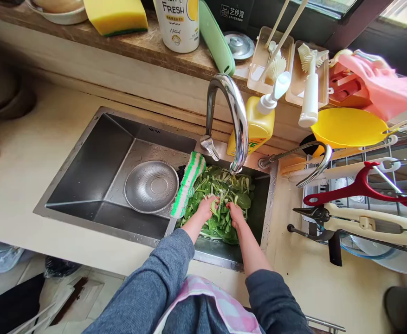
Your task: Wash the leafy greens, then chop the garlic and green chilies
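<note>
Leafy greens (220, 185) with pale stems fill much of the right-hand sink basin (259, 213), seemingly in water. My left hand (207, 208) is in among the leaves, its fingers closed round some stems. A short way to its right, my right hand (236, 215) also grips part of the bunch, with its fingertips partly hidden by leaves. Above the greens hangs the spout of the chrome faucet (240, 139). A green-and-white striped cloth (188, 185) drapes over the divider just left of my left hand.
A metal strainer (151, 186) lies in the left basin. Behind the sink stand a yellow pump bottle (254, 123) and a thin curved tap (323, 162). On the right, a wire rack holds a red peeler-like tool (359, 185) and cream-handled shears (370, 222). A sponge (116, 16) rests on the ledge.
</note>
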Tool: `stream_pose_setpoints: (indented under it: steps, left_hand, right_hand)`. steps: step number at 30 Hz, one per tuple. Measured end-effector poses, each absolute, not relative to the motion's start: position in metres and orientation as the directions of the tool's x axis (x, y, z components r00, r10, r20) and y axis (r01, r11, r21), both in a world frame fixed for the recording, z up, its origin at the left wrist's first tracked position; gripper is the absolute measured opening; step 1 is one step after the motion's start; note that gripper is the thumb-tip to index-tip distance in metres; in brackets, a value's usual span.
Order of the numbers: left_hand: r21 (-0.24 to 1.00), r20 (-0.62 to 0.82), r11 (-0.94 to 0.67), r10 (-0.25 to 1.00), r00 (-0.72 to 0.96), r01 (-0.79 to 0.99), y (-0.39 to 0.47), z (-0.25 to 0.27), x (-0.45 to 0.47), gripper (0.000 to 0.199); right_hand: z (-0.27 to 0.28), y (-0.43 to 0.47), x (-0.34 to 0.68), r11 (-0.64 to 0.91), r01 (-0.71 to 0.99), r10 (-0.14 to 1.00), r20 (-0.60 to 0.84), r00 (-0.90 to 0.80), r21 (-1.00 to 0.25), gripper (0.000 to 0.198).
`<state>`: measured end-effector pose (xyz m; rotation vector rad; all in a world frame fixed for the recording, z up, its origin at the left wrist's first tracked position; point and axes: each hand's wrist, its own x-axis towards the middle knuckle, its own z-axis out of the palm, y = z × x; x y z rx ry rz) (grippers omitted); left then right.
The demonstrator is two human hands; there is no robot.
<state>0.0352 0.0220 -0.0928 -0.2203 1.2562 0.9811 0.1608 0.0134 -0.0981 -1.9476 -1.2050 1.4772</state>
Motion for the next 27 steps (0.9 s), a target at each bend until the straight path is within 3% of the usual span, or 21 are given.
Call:
stream_pose_setpoints:
  steps: [5, 8, 11, 17, 22, 27]
  left_hand:
    - [0.223, -0.867, 0.495, 0.495, 0.062, -0.84, 0.027, -0.09, 0.028, 0.02]
    - [0.144, -0.845, 0.455, 0.519, 0.131, -0.879, 0.029, -0.087, 0.026, 0.018]
    - [0.097, -0.822, 0.467, 0.535, 0.194, -0.879, 0.029, -0.082, 0.024, 0.015]
    - [0.16, -0.797, 0.421, 0.589, 0.135, -0.893, 0.024, -0.078, 0.031, 0.02]
    - [0.249, -0.768, 0.409, 0.636, 0.079, -0.878, 0.023, -0.075, 0.031, 0.03]
    - [0.339, -0.74, 0.522, 0.662, 0.121, -0.783, 0.018, -0.07, 0.024, 0.05]
  right_hand:
    - [-0.084, -0.003, 0.164, -0.497, 0.35, 0.791, -0.58, -0.193, -0.794, 0.029]
    - [-0.081, -0.007, 0.162, -0.507, 0.345, 0.769, -0.596, -0.233, -0.79, 0.029]
    - [-0.078, -0.006, 0.162, -0.576, 0.209, 0.75, -0.613, -0.25, -0.79, 0.033]
    - [-0.074, -0.006, 0.158, -0.668, 0.028, 0.724, -0.658, -0.208, -0.744, 0.046]
    - [-0.073, -0.006, 0.159, -0.686, 0.058, 0.705, -0.682, -0.195, -0.726, 0.041]
    - [-0.067, -0.003, 0.168, -0.699, 0.097, 0.68, -0.7, -0.218, -0.709, 0.033]
